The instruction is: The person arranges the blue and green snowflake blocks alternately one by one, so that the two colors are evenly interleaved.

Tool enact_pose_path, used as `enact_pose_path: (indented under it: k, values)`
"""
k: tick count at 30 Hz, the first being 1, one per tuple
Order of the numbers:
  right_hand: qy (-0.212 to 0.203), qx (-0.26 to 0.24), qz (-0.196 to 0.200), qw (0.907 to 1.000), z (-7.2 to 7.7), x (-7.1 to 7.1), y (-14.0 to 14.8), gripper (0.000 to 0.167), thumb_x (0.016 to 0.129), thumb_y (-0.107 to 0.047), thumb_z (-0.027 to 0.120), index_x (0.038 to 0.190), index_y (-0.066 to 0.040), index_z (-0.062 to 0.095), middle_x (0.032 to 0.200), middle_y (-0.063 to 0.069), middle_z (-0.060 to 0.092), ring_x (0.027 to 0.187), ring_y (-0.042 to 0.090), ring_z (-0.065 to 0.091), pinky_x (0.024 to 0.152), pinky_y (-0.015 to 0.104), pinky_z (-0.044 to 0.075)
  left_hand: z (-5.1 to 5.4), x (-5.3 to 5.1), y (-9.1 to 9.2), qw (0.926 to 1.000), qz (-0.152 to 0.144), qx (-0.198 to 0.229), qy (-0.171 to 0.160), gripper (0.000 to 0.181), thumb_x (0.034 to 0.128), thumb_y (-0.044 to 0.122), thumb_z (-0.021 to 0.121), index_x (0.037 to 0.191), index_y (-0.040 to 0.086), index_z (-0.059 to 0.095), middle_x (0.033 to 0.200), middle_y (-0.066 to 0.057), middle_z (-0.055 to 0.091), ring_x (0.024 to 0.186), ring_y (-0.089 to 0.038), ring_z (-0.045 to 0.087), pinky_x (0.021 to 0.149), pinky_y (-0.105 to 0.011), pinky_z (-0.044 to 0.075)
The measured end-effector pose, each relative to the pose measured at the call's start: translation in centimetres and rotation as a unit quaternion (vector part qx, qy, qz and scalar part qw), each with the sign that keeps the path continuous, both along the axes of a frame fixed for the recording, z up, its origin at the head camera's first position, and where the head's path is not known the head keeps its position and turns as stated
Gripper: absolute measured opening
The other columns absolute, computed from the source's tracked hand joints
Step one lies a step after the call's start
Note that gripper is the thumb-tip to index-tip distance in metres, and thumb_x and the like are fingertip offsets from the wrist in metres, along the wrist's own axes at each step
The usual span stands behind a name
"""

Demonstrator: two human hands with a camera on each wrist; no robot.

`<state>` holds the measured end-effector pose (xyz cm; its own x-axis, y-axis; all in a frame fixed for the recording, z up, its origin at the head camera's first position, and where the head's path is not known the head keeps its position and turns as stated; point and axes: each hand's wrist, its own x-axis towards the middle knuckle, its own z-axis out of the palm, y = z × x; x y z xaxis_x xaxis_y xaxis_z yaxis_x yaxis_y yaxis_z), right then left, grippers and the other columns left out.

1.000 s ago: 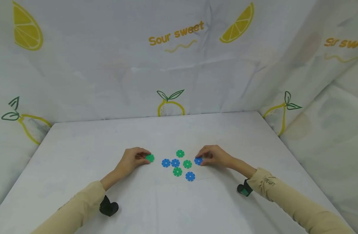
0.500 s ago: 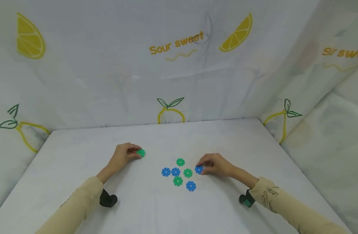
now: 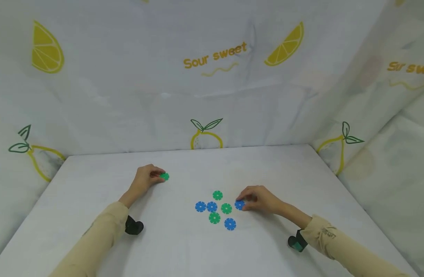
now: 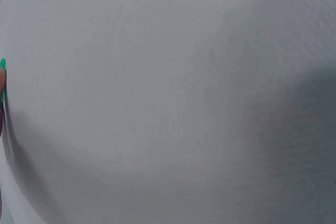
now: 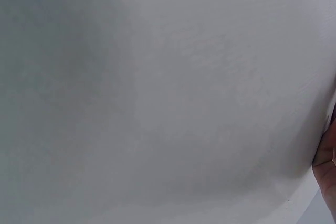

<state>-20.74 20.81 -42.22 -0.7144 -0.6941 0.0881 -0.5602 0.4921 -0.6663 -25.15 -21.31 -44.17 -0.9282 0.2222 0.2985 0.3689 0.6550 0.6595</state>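
Note:
In the head view my left hand [image 3: 145, 180] pinches a green notched disc [image 3: 165, 176] by its edge, left of and farther back than the loose discs. A sliver of green shows by the fingers at the left border of the left wrist view. My right hand [image 3: 262, 199] holds a blue notched disc [image 3: 239, 204] between thumb and fingers, at the right side of the group. Between the hands lie two touching blue discs [image 3: 200, 207], another blue disc [image 3: 230, 224] nearer the front, and three green discs [image 3: 226, 208]. The right wrist view catches only part of the hand.
A white cloth covers the table [image 3: 177, 246]. Behind it hangs a white curtain [image 3: 146, 96] printed with lemons, and more curtain closes off both sides. A dark wrist camera [image 3: 134, 226] hangs under the left sleeve, another camera [image 3: 297, 241] under the right.
My left hand has carried the green disc left and toward the back, away from the group. The right hand stays by the blue disc. The head view has tilted slightly.

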Motion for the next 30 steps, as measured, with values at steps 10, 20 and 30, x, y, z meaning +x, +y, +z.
enact_pose_path:
  k: [10, 20, 30]
  values:
    - [-0.013, 0.005, -0.002, 0.9999, 0.1, -0.2, 0.2, 0.027, 0.08, -0.012, 0.077, 0.105, -0.002, 0.071, 0.104, 0.009, 0.07, 0.085, 0.022, 0.058, 0.074, 0.028, 0.051, 0.9, -0.6, 0.2, 0.9982, 0.007, -0.018, -0.057, 0.024, 0.0774, 0.005, 0.078, 0.098, -0.005, 0.071, 0.091, -0.015, 0.064, 0.083, -0.026, 0.062, 0.075, -0.035, 0.053]
    - [-0.01, 0.014, 0.009, 0.9998, 0.2, -0.5, -0.1, 0.026, 0.08, -0.011, 0.077, 0.104, -0.003, 0.071, 0.101, 0.007, 0.07, 0.082, 0.018, 0.056, 0.07, 0.025, 0.05, 1.6, -1.0, 0.4, 0.9917, 0.029, -0.046, -0.117, 0.024, 0.0783, 0.007, 0.078, 0.099, -0.005, 0.072, 0.091, -0.015, 0.065, 0.085, -0.027, 0.06, 0.075, -0.036, 0.05]
    - [-0.015, 0.02, 0.011, 0.9996, 0.2, -0.6, 0.6, 0.026, 0.08, -0.012, 0.077, 0.104, -0.005, 0.069, 0.096, 0.002, 0.068, 0.079, 0.014, 0.057, 0.071, 0.024, 0.052, 1.9, -1.0, 0.6, 0.9897, 0.033, -0.049, -0.131, 0.025, 0.0785, 0.006, 0.078, 0.099, -0.006, 0.071, 0.094, -0.017, 0.066, 0.087, -0.029, 0.061, 0.077, -0.039, 0.051]
